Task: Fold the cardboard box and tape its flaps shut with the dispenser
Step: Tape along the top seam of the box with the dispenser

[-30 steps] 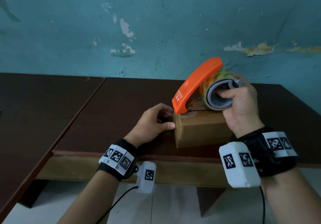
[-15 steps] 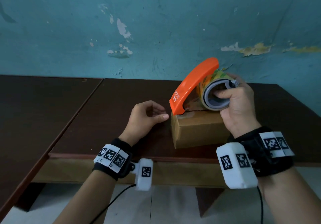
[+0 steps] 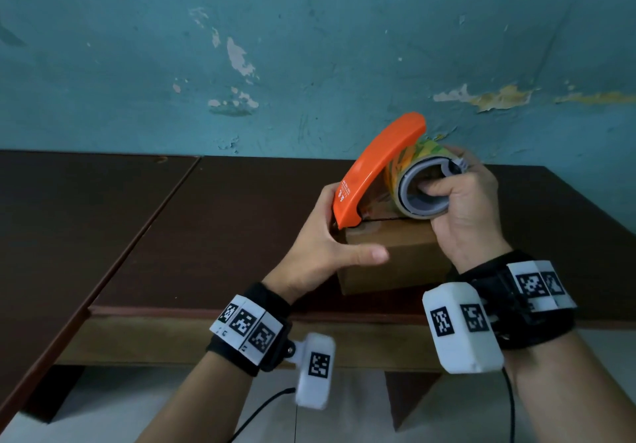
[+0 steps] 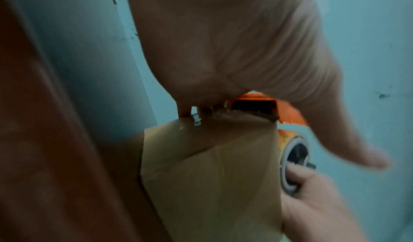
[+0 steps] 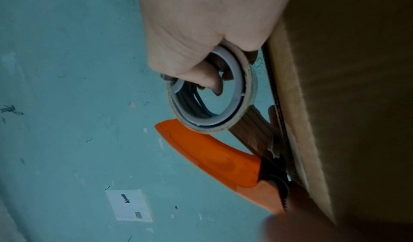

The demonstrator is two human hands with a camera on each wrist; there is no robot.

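A small brown cardboard box stands near the front edge of the dark table. The orange tape dispenser rests nose-down on the left end of the box top. My right hand grips the dispenser's tape roll, thumb inside the grey core. My left hand is at the box's left end, just under the dispenser nose. Its thumb stretches out straight over the front face, and its fingers reach to the top edge. In the left wrist view the fingertips touch the box beside the dispenser mouth.
A peeling teal wall rises right behind the table. A second dark table adjoins on the left, with a seam between them. The table's front edge runs just below the box. A pale floor lies underneath.
My left hand drew away from the box half a second ago and has now come back against its left end, thumb out over the front. The right hand and dispenser barely moved.
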